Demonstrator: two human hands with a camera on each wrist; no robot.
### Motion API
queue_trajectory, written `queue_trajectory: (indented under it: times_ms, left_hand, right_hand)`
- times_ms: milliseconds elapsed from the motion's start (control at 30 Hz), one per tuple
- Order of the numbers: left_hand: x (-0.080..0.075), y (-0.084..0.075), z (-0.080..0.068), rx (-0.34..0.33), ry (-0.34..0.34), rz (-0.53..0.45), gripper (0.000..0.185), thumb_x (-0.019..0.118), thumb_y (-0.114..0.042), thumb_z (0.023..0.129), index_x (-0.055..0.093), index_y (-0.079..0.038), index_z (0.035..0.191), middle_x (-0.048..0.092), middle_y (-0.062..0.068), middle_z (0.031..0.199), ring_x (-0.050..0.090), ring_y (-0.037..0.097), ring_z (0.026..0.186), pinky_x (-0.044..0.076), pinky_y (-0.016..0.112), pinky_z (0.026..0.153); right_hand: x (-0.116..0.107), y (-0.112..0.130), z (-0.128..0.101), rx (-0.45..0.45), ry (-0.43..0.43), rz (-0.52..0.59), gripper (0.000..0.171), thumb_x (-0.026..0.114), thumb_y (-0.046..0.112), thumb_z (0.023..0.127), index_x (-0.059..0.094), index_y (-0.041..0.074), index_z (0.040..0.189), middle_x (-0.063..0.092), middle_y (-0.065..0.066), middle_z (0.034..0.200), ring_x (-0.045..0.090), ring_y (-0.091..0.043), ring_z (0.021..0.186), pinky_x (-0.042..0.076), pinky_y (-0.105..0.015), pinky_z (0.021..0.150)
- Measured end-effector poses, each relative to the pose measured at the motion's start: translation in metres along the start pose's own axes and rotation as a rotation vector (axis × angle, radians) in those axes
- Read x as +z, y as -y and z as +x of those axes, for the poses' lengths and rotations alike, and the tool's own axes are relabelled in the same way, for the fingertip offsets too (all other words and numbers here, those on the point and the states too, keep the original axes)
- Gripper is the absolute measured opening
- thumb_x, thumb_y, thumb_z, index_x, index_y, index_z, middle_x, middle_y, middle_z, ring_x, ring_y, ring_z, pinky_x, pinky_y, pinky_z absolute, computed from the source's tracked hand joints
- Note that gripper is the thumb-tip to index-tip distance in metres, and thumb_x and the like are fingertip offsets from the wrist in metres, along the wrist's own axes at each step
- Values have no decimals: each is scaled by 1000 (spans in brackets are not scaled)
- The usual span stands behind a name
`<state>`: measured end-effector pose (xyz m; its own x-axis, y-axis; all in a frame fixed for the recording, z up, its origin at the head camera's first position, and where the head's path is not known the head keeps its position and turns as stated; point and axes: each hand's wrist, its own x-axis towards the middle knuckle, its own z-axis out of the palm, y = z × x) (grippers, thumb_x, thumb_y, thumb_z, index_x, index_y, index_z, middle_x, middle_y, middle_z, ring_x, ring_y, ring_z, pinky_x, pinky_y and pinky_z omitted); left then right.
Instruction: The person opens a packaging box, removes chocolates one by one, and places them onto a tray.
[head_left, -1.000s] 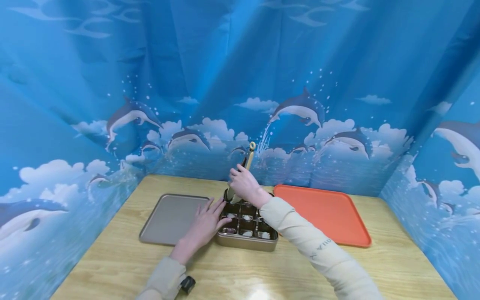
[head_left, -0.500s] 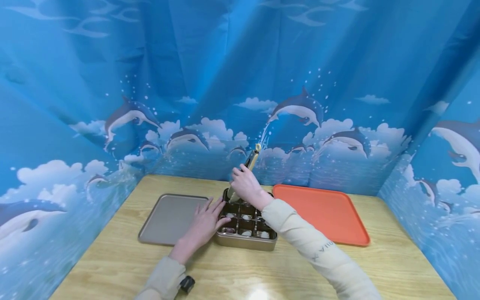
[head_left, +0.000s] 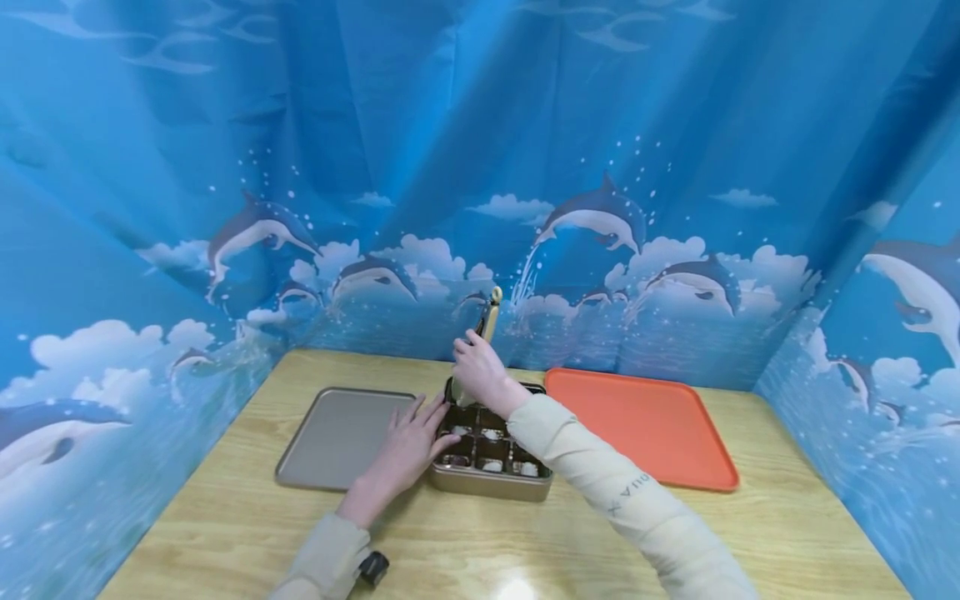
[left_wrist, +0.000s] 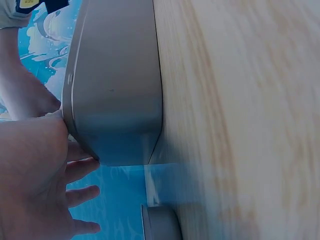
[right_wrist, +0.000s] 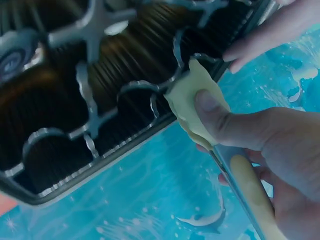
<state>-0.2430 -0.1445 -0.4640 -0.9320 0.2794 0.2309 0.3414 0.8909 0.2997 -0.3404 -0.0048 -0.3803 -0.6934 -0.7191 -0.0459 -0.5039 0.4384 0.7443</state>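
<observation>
My right hand [head_left: 482, 372] grips a pair of tongs with cream-coloured heads and a ring at the handle's end. In the right wrist view the thumb presses the tongs' head [right_wrist: 192, 97], which dips into a corner compartment of a brown divided baking pan [head_left: 491, 485]. The tongs' handle [head_left: 489, 323] points up and away. My left hand [head_left: 405, 448] lies along the pan's left rim with fingers spread; in the left wrist view its fingers reach past the pan's wall [left_wrist: 117, 90]. Small pale pieces [head_left: 491, 466] lie in several compartments. What the tips touch inside the pan is hidden.
A flat grey-brown tray [head_left: 341, 437] lies left of the pan, partly behind my left hand. An orange-red tray [head_left: 645, 429] lies to the right, beyond my right sleeve. The wooden table [head_left: 450, 550] ends at a blue dolphin-print curtain [head_left: 420, 167].
The tongs' handle first leaned right, then swung back left and more upright. My right hand shifted slightly left with it. My left hand stays on the pan's rim.
</observation>
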Motion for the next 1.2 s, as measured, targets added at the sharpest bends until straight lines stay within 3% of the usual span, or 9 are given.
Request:
queue_trajectory:
  times_ms: [267, 467, 600, 867, 1200]
  left_hand:
    - [0, -2, 0, 16, -7, 20, 65, 51, -48, 103, 48, -2, 149, 37, 15, 160, 30, 44, 148, 23, 72, 116]
    - [2, -3, 1, 23, -24, 22, 64, 53, -47, 103, 49, -2, 148, 38, 16, 160, 31, 44, 147, 24, 72, 115]
    - [2, -3, 2, 26, -29, 20, 64, 53, -47, 103, 48, -3, 148, 38, 15, 160, 32, 44, 147, 23, 72, 116]
    - [0, -3, 1, 12, -9, 23, 64, 51, -46, 104, 47, -2, 149, 36, 15, 161, 30, 44, 148, 21, 71, 117]
    - [-1, -1, -4, 12, 0, 34, 63, 47, -45, 106, 43, -2, 151, 34, 15, 162, 27, 44, 149, 18, 70, 118]
  right_hand:
    - [9, 3, -8, 23, -74, 42, 16, 64, 30, 100, 79, 30, 104, 72, 11, 116, 54, -15, 120, 36, -39, 115]
    - [9, -9, -22, 86, -123, 72, 20, 68, 28, 98, 76, 30, 116, 71, 7, 119, 54, -17, 117, 39, -41, 108]
    - [17, -14, -34, 130, -208, 109, 32, 72, 30, 96, 71, 31, 128, 70, 5, 122, 54, -19, 118, 41, -42, 106]
    - [43, -18, -57, 170, -454, 250, 48, 82, 38, 84, 70, 23, 128, 69, 1, 115, 56, -21, 113, 44, -44, 103]
    - [50, -35, -81, 233, -544, 294, 43, 78, 31, 89, 70, 19, 130, 67, -5, 110, 57, -26, 104, 46, -47, 98]
